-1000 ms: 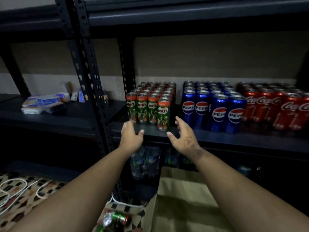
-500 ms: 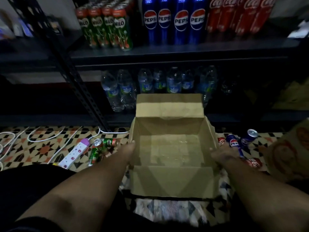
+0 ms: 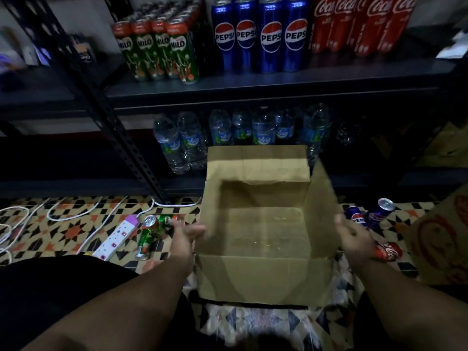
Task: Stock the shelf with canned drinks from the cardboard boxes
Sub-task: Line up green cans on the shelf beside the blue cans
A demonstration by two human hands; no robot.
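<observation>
An open, empty cardboard box (image 3: 263, 277) stands on the patterned floor in front of me. My left hand (image 3: 186, 233) is at its left wall with the fingers stretched toward the edge, blurred. My right hand (image 3: 354, 236) hovers open just outside the right flap. Loose Milo cans (image 3: 149, 231) lie on the floor left of the box. Pepsi cans (image 3: 379, 211) and a Coca-Cola can (image 3: 387, 252) lie to its right. On the dark shelf (image 3: 253, 89) above stand rows of Milo cans (image 3: 162, 46), Pepsi cans (image 3: 258, 36) and Coca-Cola cans (image 3: 359, 24).
Water bottles (image 3: 222, 130) fill the lower shelf behind the box. A white power strip (image 3: 114, 239) and white cables (image 3: 71, 214) lie on the floor at left. A second cardboard box (image 3: 445, 236) sits at the right edge. A slanted black shelf post (image 3: 109, 117) runs down to the floor.
My view dropped from the shelf to the floor. Both hands came down from the Milo cans to the two sides of the empty box, whose right flap now stands more upright.
</observation>
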